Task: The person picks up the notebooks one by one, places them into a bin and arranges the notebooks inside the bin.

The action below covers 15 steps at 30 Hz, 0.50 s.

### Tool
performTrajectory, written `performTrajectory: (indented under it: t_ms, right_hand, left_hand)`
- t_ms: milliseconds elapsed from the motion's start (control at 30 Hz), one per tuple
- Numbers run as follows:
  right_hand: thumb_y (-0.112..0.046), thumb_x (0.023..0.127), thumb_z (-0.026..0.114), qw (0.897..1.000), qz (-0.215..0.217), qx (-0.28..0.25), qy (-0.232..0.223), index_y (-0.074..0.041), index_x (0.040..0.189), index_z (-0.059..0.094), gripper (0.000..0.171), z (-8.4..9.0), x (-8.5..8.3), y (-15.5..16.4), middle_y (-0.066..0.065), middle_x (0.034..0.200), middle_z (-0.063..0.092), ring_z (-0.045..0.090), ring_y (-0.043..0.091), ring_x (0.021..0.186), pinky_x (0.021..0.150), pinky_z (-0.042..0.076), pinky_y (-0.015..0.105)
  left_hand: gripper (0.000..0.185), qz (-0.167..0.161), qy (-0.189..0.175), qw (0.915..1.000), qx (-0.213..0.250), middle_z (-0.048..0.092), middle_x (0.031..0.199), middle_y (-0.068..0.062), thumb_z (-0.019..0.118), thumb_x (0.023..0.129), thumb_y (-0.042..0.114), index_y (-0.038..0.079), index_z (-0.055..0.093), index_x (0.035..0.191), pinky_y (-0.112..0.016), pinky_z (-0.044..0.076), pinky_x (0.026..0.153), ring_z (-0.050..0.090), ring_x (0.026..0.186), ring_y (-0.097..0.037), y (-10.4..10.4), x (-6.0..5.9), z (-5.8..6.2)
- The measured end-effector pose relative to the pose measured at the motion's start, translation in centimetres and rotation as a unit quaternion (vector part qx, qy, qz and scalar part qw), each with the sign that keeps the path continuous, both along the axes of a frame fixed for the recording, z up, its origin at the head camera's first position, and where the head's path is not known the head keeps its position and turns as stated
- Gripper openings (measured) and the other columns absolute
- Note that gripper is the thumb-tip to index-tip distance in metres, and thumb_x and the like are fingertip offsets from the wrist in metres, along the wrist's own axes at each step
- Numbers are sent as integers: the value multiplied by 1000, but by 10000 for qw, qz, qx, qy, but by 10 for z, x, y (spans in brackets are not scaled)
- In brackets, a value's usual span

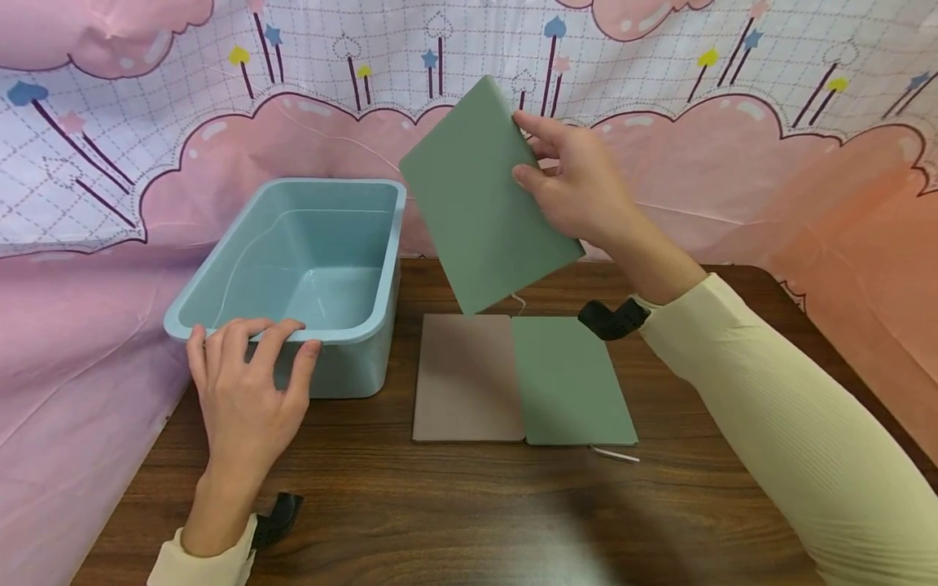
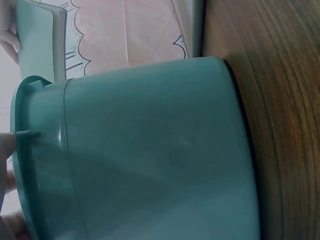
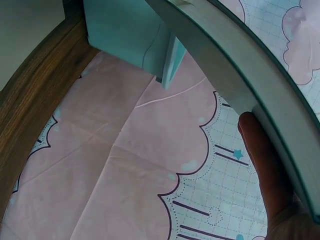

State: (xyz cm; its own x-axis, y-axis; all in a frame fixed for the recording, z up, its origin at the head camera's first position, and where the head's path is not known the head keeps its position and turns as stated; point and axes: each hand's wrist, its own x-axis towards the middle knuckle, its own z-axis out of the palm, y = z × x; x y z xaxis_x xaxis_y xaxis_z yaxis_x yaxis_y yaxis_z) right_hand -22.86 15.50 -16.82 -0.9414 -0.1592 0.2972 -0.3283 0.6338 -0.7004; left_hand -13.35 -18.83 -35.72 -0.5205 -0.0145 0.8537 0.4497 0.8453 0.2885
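Note:
Raised above the table, a green notebook [image 1: 479, 203] hangs tilted from my right hand [image 1: 582, 183], which grips its right edge between thumb and fingers. The right wrist view shows the page edges of this notebook [image 3: 235, 65] between its covers, with a finger against them. My left hand [image 1: 249, 399] holds the near rim of a light blue plastic tub [image 1: 333, 370], fingertips hooked over the rim. From the left wrist, the tub [image 2: 160, 150] fills most of the view. Below the raised notebook lie a pinkish-brown notebook [image 1: 469, 378] and another green notebook [image 1: 575, 382], side by side.
The tub stands at the left of the dark wood table [image 1: 440, 513]. A pale ribbon [image 1: 615, 454] sticks out from the lying green notebook's near edge. Behind and at both sides hangs a pink and white patterned cloth [image 1: 681, 171].

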Motion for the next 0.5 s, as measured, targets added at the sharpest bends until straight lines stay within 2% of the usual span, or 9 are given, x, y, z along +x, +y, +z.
performTrajectory:
  t_ms: [333, 500]
  right_hand:
    - [-12, 106, 61, 9998, 63, 9, -203, -27, 165, 38, 64, 4, -4, -12, 13, 152, 62, 67, 26, 135, 109, 56, 48]
    - [-14, 106, 61, 9999, 32, 65, -126, -26, 165, 38, 64, 7, -7, -18, 13, 149, 65, 67, 24, 135, 109, 56, 46]
  left_hand:
    - [48, 10, -24, 10000, 36, 64, 107, -22, 60, 105, 52, 6, 76, 107, -76, 21, 118, 56, 107, -49, 1, -2, -2]
    - [47, 10, 12, 10000, 31, 63, 106, -23, 61, 104, 51, 6, 76, 107, -75, 21, 118, 56, 106, -49, 2, -2, -1]
